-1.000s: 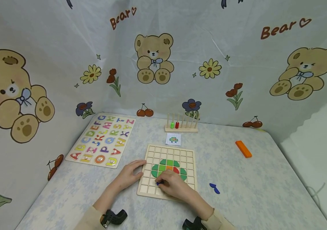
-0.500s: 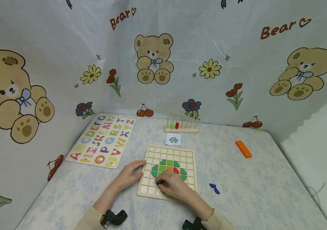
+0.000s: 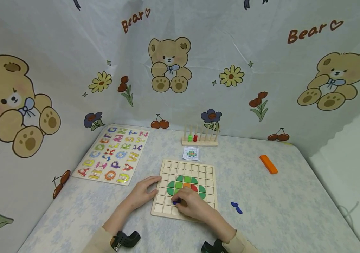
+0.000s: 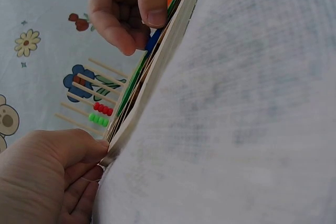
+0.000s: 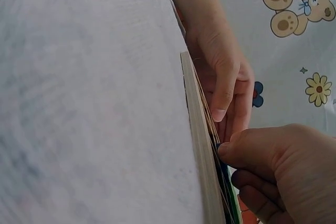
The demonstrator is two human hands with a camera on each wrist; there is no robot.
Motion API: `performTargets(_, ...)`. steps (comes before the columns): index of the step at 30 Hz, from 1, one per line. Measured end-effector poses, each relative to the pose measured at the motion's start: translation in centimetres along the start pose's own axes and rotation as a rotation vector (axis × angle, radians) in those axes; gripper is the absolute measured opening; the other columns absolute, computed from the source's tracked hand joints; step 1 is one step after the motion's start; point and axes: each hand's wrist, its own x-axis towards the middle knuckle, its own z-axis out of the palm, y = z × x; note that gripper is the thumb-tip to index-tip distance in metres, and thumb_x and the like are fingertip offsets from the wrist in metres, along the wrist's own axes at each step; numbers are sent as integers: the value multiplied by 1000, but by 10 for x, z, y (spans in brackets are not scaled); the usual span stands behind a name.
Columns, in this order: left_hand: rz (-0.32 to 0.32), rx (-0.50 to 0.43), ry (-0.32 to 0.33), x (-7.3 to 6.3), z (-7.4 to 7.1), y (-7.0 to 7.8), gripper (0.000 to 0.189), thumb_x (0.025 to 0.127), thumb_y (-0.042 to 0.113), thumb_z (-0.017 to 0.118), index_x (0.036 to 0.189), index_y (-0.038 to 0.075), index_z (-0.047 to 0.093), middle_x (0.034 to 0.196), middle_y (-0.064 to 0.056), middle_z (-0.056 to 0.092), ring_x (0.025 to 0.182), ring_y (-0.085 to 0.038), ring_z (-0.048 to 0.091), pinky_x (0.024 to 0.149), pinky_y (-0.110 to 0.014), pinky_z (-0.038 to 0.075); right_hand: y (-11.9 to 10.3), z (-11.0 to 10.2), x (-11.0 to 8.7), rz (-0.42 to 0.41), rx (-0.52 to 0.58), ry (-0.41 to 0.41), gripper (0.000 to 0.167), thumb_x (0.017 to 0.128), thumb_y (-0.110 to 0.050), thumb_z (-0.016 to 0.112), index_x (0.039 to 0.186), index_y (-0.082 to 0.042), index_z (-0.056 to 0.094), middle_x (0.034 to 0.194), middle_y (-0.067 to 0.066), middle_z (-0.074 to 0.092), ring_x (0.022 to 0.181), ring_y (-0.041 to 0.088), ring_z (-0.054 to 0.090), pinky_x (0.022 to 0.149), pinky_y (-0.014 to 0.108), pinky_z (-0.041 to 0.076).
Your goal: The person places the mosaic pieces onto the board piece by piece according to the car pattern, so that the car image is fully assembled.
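Note:
A square wooden grid board lies before me, with green, orange and red tiles set in its middle cells. My right hand pinches a small dark blue tile low over the cells below the green ones; the fingers partly hide it. In the right wrist view, the thumb of the right hand is down at the board's surface. My left hand rests against the board's left edge with fingers extended. The left wrist view shows the left hand touching the board's rim.
Two blue pieces lie right of the board, and an orange bar farther right. Behind the board are a pattern card and a wooden peg rack with green and red beads. An alphabet board lies at left.
The right fingers and the blue tile have shifted very slightly over the same spot on the board. The left hand stays in place.

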Motion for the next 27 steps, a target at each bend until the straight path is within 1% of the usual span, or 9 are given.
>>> performTargets(3, -4, 2, 0, 0, 0, 0, 46, 87, 8, 66, 132, 6, 55, 134, -6, 52, 128, -25, 42, 104, -44, 35, 0, -1, 0, 6, -1, -8, 16, 85, -6, 69, 100, -9, 69, 99, -3, 64, 97, 10, 55, 84, 24, 47)
performTargets(8, -8, 1, 1, 0, 0, 1, 46, 87, 8, 66, 132, 6, 55, 134, -5, 52, 128, -24, 43, 104, -44, 35, 1, -1, 0, -6, -4, 7, 14, 85, -7, 69, 99, -10, 69, 97, -3, 65, 95, 10, 56, 83, 24, 48)
performTargets(13, -10, 4, 4, 0, 0, 1, 47, 87, 7, 66, 132, 6, 55, 133, -5, 52, 128, -24, 43, 104, -43, 36, 3, 2, 0, -37, -6, 42, 12, 84, -6, 70, 95, -11, 70, 94, -4, 66, 92, 9, 57, 81, 22, 48)
performTargets(17, -6, 7, 6, 0, 0, 1, 46, 87, 7, 66, 132, 6, 55, 133, -6, 52, 128, -25, 43, 104, -44, 36, 3, 5, 1, -47, 10, 71, 13, 83, -5, 71, 94, -11, 70, 92, -4, 66, 90, 8, 57, 78, 20, 48)
performTargets(20, -9, 10, 5, -1, 0, 1, 46, 87, 8, 66, 132, 6, 55, 134, -6, 52, 128, -25, 43, 104, -44, 36, 2, 5, 1, -10, 83, 81, 13, 83, -4, 71, 95, -10, 70, 93, -3, 66, 90, 8, 58, 77, 20, 49)
performTargets(24, -12, 8, 2, -1, 0, 2, 46, 88, 8, 66, 132, 6, 55, 134, -6, 52, 128, -25, 43, 104, -44, 35, -2, 0, 0, 96, 236, 84, 15, 86, -5, 69, 100, -9, 70, 97, -2, 65, 92, 9, 59, 78, 23, 51)
performTargets(26, -15, 4, 0, -1, 0, 2, 46, 88, 9, 66, 133, 6, 55, 134, -6, 52, 128, -25, 42, 105, -44, 35, -5, -6, 0, 131, 283, 86, 17, 87, -6, 68, 103, -9, 70, 99, -2, 65, 93, 11, 60, 80, 27, 52)
performTargets(27, -16, 3, -1, -1, 0, 2, 46, 88, 9, 66, 133, 6, 55, 134, -6, 52, 128, -25, 42, 105, -44, 35, -6, -10, 0, 141, 286, 87, 17, 87, -8, 68, 104, -9, 70, 100, -3, 65, 93, 12, 60, 80, 28, 52)
